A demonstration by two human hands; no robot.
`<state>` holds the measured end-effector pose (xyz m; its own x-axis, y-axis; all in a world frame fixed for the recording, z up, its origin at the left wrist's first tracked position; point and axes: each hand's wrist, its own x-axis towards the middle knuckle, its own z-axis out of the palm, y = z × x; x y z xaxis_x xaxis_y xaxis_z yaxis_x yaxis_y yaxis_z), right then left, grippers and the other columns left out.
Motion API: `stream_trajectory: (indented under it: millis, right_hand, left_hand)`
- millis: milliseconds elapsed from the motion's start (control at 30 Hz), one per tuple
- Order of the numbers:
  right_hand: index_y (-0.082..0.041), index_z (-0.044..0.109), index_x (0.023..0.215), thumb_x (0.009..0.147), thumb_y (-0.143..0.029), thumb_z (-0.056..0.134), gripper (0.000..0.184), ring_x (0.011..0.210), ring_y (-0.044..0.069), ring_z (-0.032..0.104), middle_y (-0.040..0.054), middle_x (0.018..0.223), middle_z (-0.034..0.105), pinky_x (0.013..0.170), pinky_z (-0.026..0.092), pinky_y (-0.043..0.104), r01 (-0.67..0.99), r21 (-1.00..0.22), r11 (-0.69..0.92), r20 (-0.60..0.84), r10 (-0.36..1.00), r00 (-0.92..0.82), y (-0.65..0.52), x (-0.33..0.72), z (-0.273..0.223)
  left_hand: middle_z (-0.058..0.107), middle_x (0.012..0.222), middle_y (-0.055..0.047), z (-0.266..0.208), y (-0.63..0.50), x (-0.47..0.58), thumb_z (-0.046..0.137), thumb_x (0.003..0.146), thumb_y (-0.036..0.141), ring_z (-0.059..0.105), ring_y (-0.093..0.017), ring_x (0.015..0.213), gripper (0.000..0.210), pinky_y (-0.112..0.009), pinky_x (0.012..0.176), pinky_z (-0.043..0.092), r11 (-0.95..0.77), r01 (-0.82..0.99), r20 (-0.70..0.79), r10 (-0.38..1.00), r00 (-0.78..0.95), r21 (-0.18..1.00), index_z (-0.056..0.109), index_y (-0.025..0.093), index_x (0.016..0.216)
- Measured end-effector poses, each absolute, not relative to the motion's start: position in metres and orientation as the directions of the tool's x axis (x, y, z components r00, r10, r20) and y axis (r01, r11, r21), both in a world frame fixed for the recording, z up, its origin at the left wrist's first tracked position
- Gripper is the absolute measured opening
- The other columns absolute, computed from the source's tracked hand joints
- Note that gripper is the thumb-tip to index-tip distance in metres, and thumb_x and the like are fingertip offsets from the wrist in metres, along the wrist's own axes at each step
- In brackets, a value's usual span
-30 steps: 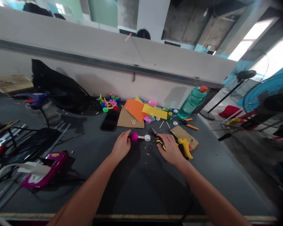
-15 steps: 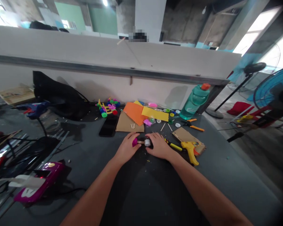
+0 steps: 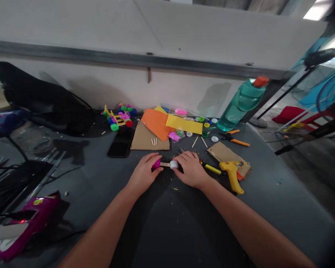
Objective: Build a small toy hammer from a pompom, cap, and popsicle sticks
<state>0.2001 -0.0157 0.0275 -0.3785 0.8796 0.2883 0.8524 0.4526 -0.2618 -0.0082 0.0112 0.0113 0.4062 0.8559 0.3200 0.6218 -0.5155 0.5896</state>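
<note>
Left hand had grip clamped on magenta cap, right hand on white cap; wooden stick bridged them, low over tabletop or touching, unclear. Uneven twisting risked bending stick or working cap loose.

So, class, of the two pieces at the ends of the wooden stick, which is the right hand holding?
The white piece, in the right hand; the magenta piece, across the wooden stick, is in the left hand.

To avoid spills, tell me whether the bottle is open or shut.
Shut: an orange cap sits atop the bottle; how tightly, I cannot tell.
</note>
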Motion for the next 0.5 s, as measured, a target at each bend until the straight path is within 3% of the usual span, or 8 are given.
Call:
stream_trajectory:
  millis: [500]
  right_hand:
    - [-0.020, 0.060, 0.095, 0.082, -0.028, 0.059, 0.015, 0.092, 0.024, 0.049, 0.0057, 0.087, 0.064, 0.081, 0.030, 0.037, 0.844, -0.271, 0.464, 0.317, 0.870, -0.377, -0.0109, 0.2034, 0.0207]
  left_hand:
    - [0.061, 0.121, -0.004, 0.0104, 0.0173, -0.0135, 0.060, 0.079, 0.023, 0.055, -0.021, 0.113, 0.037, -0.034, 0.099, 0.045, -0.498, 0.622, 0.242, 0.858, 0.452, 0.604, 0.059, 0.023, 0.116]
